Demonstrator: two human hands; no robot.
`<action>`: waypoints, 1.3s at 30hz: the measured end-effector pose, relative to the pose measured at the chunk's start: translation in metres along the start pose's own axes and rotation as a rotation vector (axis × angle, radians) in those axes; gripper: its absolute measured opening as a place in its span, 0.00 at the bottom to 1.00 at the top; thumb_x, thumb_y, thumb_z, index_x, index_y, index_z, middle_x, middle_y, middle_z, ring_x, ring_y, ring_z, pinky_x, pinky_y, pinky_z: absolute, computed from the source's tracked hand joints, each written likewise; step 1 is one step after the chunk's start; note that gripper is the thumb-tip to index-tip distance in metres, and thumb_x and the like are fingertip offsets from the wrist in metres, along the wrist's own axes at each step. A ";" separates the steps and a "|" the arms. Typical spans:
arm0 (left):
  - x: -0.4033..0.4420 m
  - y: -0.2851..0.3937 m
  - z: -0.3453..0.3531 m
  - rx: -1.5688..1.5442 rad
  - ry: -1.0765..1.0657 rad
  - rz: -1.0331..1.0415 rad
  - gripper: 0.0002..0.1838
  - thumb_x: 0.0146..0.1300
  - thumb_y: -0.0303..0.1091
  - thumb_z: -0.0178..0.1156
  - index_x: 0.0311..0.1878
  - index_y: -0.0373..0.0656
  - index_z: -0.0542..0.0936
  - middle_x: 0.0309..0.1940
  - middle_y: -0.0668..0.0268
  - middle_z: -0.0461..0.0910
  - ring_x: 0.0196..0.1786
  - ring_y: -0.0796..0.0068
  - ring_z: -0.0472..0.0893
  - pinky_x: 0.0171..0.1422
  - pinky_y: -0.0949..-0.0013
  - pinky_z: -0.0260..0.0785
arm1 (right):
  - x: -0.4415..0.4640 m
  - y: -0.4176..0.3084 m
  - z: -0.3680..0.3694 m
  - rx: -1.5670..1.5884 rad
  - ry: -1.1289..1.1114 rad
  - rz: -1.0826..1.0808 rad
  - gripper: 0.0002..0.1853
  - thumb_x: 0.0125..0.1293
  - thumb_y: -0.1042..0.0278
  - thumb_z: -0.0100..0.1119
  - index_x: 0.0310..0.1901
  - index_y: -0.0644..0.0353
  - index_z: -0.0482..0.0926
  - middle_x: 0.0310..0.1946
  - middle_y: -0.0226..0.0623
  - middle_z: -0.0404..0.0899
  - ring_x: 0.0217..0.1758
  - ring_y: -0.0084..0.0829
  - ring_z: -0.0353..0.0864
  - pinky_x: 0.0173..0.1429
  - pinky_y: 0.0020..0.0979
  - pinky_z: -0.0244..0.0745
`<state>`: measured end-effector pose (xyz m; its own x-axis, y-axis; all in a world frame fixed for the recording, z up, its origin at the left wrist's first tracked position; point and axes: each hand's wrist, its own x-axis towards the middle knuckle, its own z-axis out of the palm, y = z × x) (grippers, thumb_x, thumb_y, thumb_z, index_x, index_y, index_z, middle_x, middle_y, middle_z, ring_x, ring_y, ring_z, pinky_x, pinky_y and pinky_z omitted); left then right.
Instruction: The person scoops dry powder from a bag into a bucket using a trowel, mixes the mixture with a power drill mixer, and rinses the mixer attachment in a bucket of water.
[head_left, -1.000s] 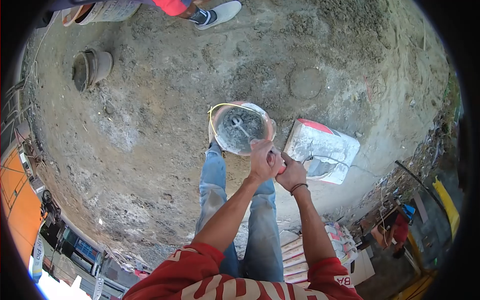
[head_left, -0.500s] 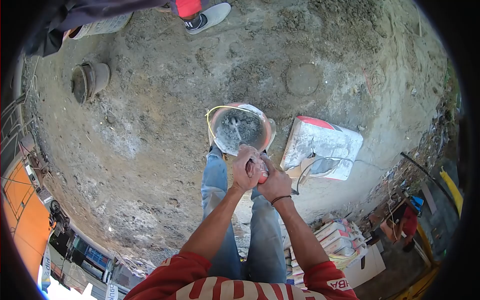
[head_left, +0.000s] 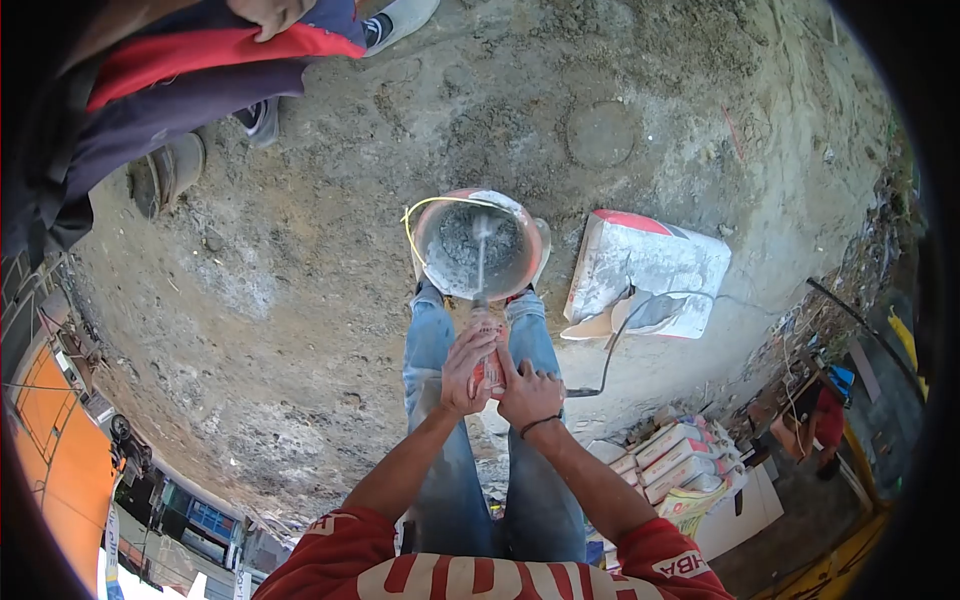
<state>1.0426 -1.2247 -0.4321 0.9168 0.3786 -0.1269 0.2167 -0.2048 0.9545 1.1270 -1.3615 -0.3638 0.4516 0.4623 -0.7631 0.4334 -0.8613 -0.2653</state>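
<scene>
My left hand (head_left: 467,368) is wrapped around the front of a red power drill (head_left: 487,375). My right hand (head_left: 530,398) grips the drill's rear handle, with a dark cord (head_left: 604,375) trailing off to the right. From the drill, a mixing rod (head_left: 481,262) reaches into a bucket (head_left: 534,245) with a yellow handle, standing at my feet. Grey powdery mix (head_left: 452,238) lies inside it. The rod's lower end is blurred, and its tip is hidden in the mix.
A torn cement bag (head_left: 625,262) lies right of the bucket, the cord crossing it. At upper left stands another person (head_left: 200,90), one hand (head_left: 272,14) showing, beside a second bucket (head_left: 185,165). Stacked bags (head_left: 680,465) are at lower right.
My hands and the drill have drawn back toward me, and the rod now stands straighter in the bucket. The other person has stepped closer at upper left, partly covering the second bucket.
</scene>
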 end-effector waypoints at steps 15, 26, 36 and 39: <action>0.158 0.017 -0.001 -0.138 -0.369 -0.082 0.13 0.57 0.40 0.69 0.32 0.37 0.84 0.32 0.53 0.86 0.36 0.52 0.86 0.45 0.58 0.78 | 0.054 -0.005 -0.054 0.533 0.245 0.364 0.37 0.53 0.63 0.72 0.68 0.57 0.78 0.36 0.54 0.88 0.41 0.59 0.90 0.48 0.54 0.85; 0.174 0.034 0.075 -0.024 -0.050 -0.215 0.15 0.49 0.40 0.70 0.23 0.41 0.75 0.19 0.59 0.76 0.26 0.50 0.78 0.35 0.50 0.62 | 0.090 0.104 -0.072 1.035 -0.161 0.453 0.22 0.53 0.66 0.76 0.50 0.62 0.83 0.31 0.38 0.86 0.26 0.33 0.85 0.31 0.36 0.81; 0.088 0.028 0.027 -0.066 -0.002 -0.100 0.10 0.49 0.32 0.70 0.28 0.43 0.77 0.33 0.54 0.81 0.43 0.47 0.81 0.56 0.51 0.70 | 0.028 0.020 -0.022 0.632 0.145 0.251 0.34 0.56 0.60 0.75 0.66 0.53 0.80 0.47 0.58 0.89 0.52 0.61 0.88 0.57 0.51 0.84; 0.072 0.029 0.011 -0.089 -0.039 -0.148 0.13 0.52 0.32 0.69 0.41 0.41 0.82 0.52 0.52 0.85 0.60 0.47 0.81 0.75 0.50 0.67 | 0.021 0.005 -0.010 0.569 0.115 0.295 0.40 0.57 0.57 0.74 0.74 0.47 0.73 0.42 0.58 0.89 0.47 0.63 0.88 0.53 0.56 0.84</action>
<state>1.1180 -1.2129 -0.4165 0.8898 0.3630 -0.2765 0.3213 -0.0680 0.9445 1.1462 -1.3536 -0.3750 0.5825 0.1814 -0.7924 -0.1881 -0.9183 -0.3484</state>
